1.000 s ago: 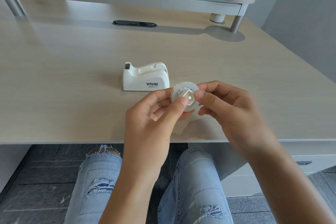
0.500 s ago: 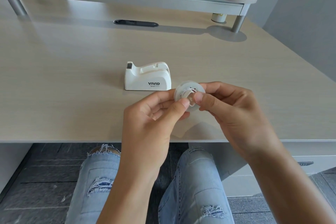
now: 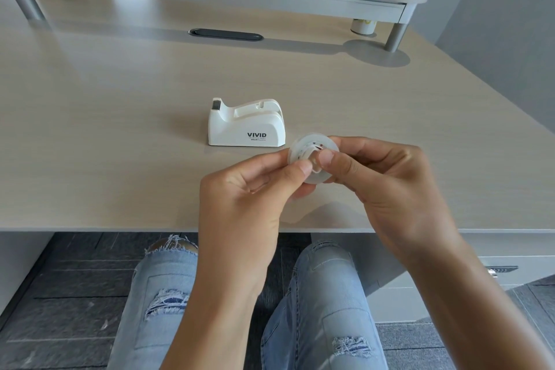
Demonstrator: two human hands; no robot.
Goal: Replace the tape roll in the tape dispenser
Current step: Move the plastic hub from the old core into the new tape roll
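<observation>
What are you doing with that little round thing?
A person is holding a clear tape roll in both hands, above the desk. The left hand and right hand pinch it, thumbs pressing at its middle. The white tape dispenser sits just behind on the desk, with no roll in it yet.

A clear tape roll (image 3: 312,156), flat face toward the camera, is held above the desk just right of a white, empty tape dispenser (image 3: 246,123) standing upright.
</observation>
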